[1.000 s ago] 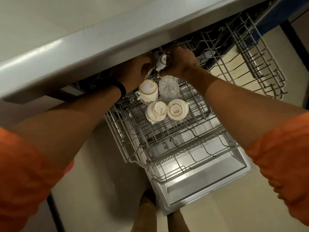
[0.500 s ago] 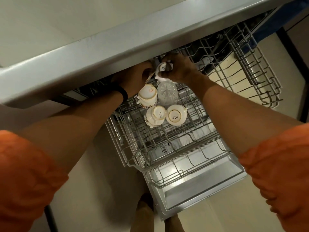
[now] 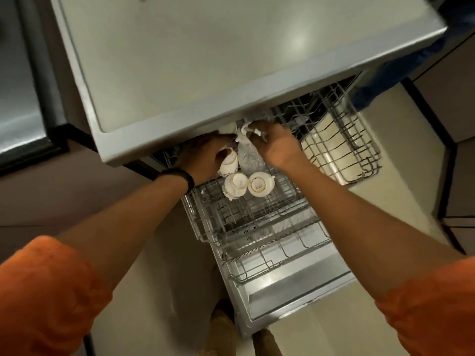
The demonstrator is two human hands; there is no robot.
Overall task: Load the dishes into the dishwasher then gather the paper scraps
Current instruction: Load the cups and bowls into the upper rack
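The left hand (image 3: 205, 155) curls round a tilted white gold-rimmed cup (image 3: 229, 163); the right hand (image 3: 277, 147) pinches a small white cup (image 3: 244, 129), blurred, just under the front edge of the grey dishwasher top (image 3: 231, 60); the hands are apart, an upturned clear cut-glass tumbler (image 3: 251, 158) between them; two more white cups (image 3: 236, 185) sit bottom-up just in front, all in the grey wire upper rack (image 3: 244, 214); below lies the open steel door (image 3: 295, 301); a black wristband (image 3: 180, 176) circles the left wrist.

Left hand (image 3: 203, 156), right hand (image 3: 279, 147) — seemingly curled
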